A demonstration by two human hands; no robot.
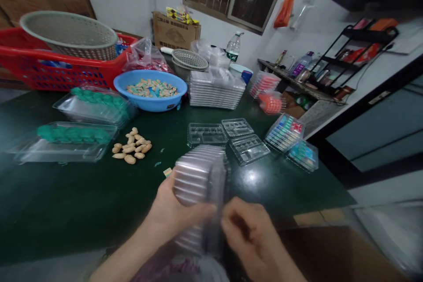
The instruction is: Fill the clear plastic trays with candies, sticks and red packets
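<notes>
In front of me, my left hand (178, 211) is wrapped round a stack of nested clear plastic trays (193, 178), tilted up on end and blurred by motion. Its thumb lies across the near face. My right hand (247, 229) pinches the stack's right edge with curled fingers; how many trays it grips I cannot tell. Beyond the stack, single clear trays (250, 149) with moulded compartments lie flat on the dark green table (139, 202). A small striped piece (167, 172) sits by my left fingers, and a pile of peanuts (132, 146) lies farther left.
At left are clear boxes with green moulded pieces (74, 133). Behind stand a blue basin (150, 105) of small striped pieces, a red basket (69, 75) and another tray stack (214, 92). Filled trays (284, 133) stand at right, near the table edge.
</notes>
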